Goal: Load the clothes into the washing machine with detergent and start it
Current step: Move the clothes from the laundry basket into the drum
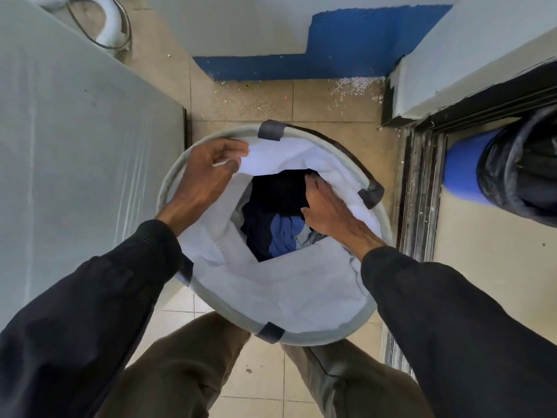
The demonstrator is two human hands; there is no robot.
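At 6 o'clock, nearest the camera, were the person's legs in brown trousers (180, 372) on a tiled floor (331, 104). Just beyond them a round laundry basket (301, 339) stood upright, its long axis vertical and its mouth facing straight up. A white liner (286, 291) draped its inside. The clothes (277, 218), dark navy and blue, lay heaped in its middle. At the rim's 10 o'clock the left hand (205, 173) had its grip pinched on the liner's edge. From 4 o'clock the right hand (331, 215) reached in, fingers straight and pointing toward 11 o'clock, resting on the dark clothes, its grip wide. A large pale grey surface (75, 146) filled 9 o'clock. A blue bin (464, 176) with a black bag was at 3 o'clock.
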